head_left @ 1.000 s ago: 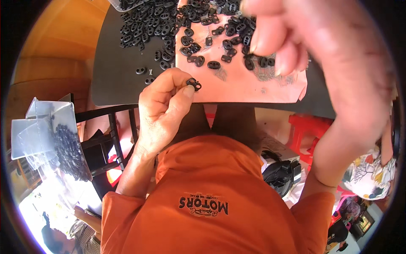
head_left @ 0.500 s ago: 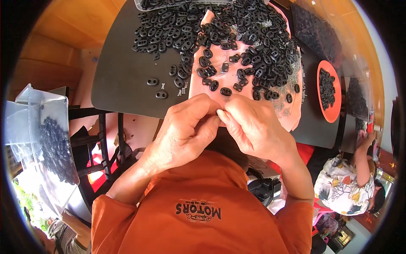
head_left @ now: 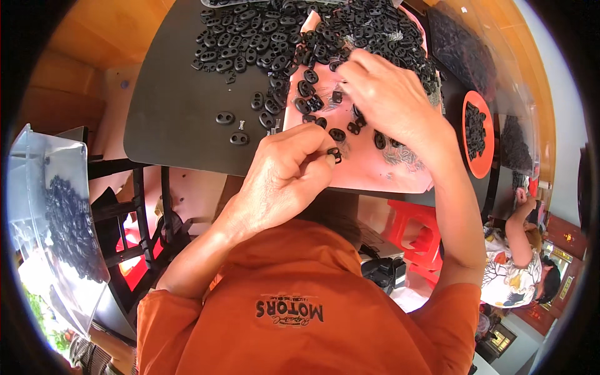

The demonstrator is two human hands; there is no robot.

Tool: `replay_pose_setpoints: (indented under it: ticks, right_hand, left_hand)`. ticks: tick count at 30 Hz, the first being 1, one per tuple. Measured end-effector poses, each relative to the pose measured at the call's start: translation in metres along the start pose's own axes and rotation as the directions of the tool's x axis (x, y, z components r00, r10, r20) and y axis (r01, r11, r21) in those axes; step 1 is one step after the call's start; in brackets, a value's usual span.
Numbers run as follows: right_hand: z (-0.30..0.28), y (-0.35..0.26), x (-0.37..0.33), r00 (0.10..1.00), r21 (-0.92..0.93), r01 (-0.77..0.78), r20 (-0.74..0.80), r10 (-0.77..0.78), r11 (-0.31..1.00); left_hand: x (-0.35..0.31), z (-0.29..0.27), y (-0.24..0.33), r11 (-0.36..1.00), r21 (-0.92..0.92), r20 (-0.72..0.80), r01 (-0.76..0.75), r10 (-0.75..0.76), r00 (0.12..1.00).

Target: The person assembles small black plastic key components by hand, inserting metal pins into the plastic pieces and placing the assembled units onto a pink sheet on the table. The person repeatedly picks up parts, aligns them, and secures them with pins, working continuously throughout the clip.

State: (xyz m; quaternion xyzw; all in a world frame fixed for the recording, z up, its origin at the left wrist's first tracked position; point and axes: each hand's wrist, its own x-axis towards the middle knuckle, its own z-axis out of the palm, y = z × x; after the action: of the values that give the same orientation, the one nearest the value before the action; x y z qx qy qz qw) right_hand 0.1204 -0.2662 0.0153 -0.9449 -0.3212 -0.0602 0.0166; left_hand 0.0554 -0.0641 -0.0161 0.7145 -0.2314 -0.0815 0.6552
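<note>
While L hand point(head_left: 284, 172) pinches, dish point(head_left: 480, 169) holds blk pcs point(head_left: 475, 128).

From the wearer's head, the left of two side-by-side fisheye cameras looks steeply down past the orange T-shirt point(head_left: 294, 275), which lies nearer the wearer than the left hand point(head_left: 284, 172), to the dark tabletop point(head_left: 187, 125) beyond it. Both that hand and the right hand point(head_left: 390, 97) sit at close range, while the wide sweep reaches a clear plastic box point(head_left: 62, 150) well left of the left hand and an orange plate point(head_left: 480, 170) right of the right hand
</note>
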Motion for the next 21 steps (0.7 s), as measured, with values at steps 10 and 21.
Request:
replay_pose_setpoints:
  ticks: [10, 21]
  right_hand:
    - [-0.008, 0.009, 0.007, 0.997, 0.098, -0.067, 0.044, 0.062, 0.993]
    - [-0.002, 0.013, 0.018, 0.997, 0.196, 0.021, 0.068, -0.035, 0.98]
  left_hand:
    - [0.001, -0.004, 0.004, 0.997, 0.015, 0.063, 0.071, -0.071, 0.995]
    - [-0.001, -0.004, 0.0, 0.997, 0.005, 0.058, 0.072, -0.072, 0.996]
